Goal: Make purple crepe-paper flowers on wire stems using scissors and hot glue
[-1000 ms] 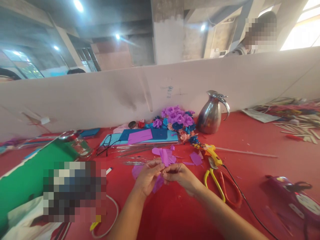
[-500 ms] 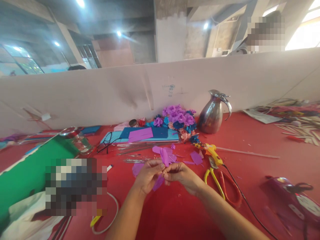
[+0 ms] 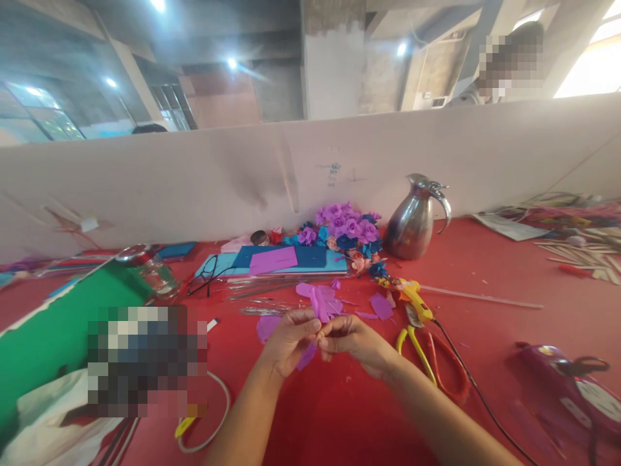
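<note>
Between the fingertips of my left hand point(image 3: 295, 336) and my right hand point(image 3: 342, 340) is a rolled purple paper flower point(image 3: 317, 304), its petals sticking up above the thumbs. Both hands are closed in a pinch at its base, close together over the red table. My fingers hide the lower end. Loose purple paper petals point(image 3: 268, 328) lie just behind and below the hands. A purple paper scrap point(image 3: 381, 307) rests to the right. Farther back stands a heap of finished purple paper roses point(image 3: 347, 221), with blue and pink ones around it.
Right of my hands lie a yellow glue gun point(image 3: 412, 299) with its cord and pliers point(image 3: 427, 362) with yellow and red handles. A steel jug point(image 3: 412, 220) stands behind. Coloured paper sheets point(image 3: 291, 259), glasses point(image 3: 209, 278), a glass jar point(image 3: 158, 275) and a power strip point(image 3: 577, 382) are around.
The hands stay almost in place, making only slight finger movements at the flower's base. The camera view has shifted a little.
</note>
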A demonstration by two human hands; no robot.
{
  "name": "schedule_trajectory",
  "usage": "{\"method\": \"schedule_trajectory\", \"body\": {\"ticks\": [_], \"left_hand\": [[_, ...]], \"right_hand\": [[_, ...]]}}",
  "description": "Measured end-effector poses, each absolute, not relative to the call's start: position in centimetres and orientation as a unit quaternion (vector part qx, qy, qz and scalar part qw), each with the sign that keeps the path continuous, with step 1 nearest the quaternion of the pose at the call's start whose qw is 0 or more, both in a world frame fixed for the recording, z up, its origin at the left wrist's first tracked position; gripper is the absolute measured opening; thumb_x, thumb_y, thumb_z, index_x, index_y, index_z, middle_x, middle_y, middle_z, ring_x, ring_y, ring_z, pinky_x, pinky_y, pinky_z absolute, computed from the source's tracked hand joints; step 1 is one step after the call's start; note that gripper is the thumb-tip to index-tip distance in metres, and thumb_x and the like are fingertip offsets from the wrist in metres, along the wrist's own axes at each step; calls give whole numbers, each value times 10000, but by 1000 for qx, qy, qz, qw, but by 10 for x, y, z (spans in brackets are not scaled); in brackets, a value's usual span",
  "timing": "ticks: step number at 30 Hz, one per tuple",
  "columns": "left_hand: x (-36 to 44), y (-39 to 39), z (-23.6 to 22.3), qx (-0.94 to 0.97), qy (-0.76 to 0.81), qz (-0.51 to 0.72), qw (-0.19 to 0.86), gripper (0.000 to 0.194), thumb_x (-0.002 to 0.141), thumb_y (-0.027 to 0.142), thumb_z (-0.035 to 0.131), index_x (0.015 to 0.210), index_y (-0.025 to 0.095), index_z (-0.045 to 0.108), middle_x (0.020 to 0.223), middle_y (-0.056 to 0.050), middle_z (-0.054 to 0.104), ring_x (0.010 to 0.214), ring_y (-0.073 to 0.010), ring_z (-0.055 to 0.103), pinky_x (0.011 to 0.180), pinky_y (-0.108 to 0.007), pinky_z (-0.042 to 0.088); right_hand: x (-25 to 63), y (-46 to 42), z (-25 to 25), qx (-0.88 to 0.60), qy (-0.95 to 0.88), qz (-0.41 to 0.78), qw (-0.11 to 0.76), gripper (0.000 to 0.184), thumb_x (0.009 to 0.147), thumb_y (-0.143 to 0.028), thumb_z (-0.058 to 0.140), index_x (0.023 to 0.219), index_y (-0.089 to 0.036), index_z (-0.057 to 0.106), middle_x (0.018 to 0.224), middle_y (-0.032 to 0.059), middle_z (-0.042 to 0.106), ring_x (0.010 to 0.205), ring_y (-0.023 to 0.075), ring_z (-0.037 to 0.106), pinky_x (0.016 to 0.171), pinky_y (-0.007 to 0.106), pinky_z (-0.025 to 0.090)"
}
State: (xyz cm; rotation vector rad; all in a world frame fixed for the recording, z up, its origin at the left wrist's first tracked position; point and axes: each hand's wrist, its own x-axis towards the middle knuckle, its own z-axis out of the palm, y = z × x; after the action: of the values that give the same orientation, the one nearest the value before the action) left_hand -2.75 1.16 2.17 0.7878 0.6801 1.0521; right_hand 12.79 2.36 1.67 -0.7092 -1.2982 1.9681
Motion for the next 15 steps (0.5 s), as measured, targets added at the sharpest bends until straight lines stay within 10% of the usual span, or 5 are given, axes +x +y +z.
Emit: {"method": "schedule_trajectory", "body": {"ticks": [15], "left_hand": [[-24,13,17,326,336,523,713,195,571,246,823,576,116,677,494,-3,592,432,-123,556,448,-260,482]], "right_hand": [[126,23,20,-287,-502,731,362,273,604,-408,804,649,-156,710,542,-24,619,541,90,501,636,266,395]]}}
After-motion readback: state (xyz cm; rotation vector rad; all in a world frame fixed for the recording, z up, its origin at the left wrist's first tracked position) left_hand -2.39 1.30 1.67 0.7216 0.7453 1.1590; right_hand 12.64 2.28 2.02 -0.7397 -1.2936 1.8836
